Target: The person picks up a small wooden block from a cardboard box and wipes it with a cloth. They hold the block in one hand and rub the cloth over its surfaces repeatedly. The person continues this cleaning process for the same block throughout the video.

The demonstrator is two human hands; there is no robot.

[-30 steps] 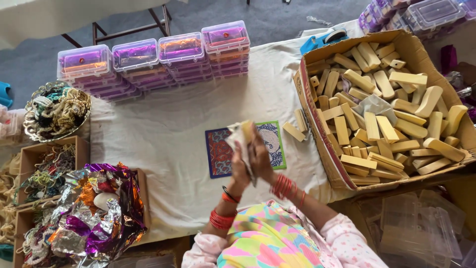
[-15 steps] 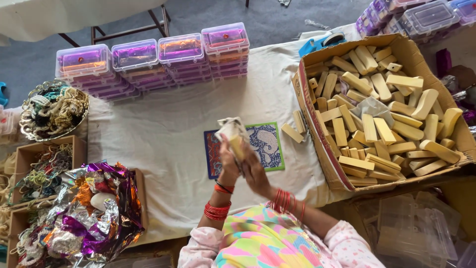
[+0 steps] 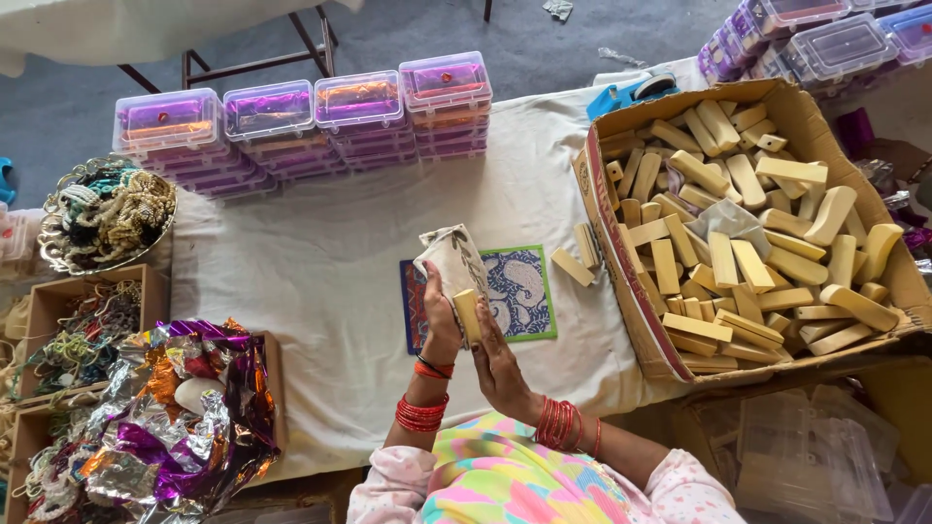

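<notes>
Hands meet over the middle of the cloth-covered table [image 3: 320, 262] in the head view, the only one I have. My left hand [image 3: 442, 315] is closed around the lower part of a small patterned cloth pouch [image 3: 452, 260], which stands up out of the grip toward 12 o'clock. My right hand [image 3: 497, 364] sits just at 4 o'clock of the left, fingers together and curled, pressing a pale wooden block [image 3: 468, 312] upright against the pouch, so the block lies between the two hands and touches both. Under them lies a blue paisley mat [image 3: 519, 291] with a green border. At 3 o'clock of the hands, two loose wooden blocks [image 3: 573, 267] lie on the cloth just beside a big cardboard box [image 3: 621, 262] heaped with more such blocks. Toward 11 o'clock runs a row of stacked clear plastic boxes [image 3: 301, 121] with purple contents. At 9 o'clock a metal bowl of beads [image 3: 102, 213] stands, and toward 8 o'clock shiny crumpled foil [image 3: 184, 417] fills a box.
</notes>
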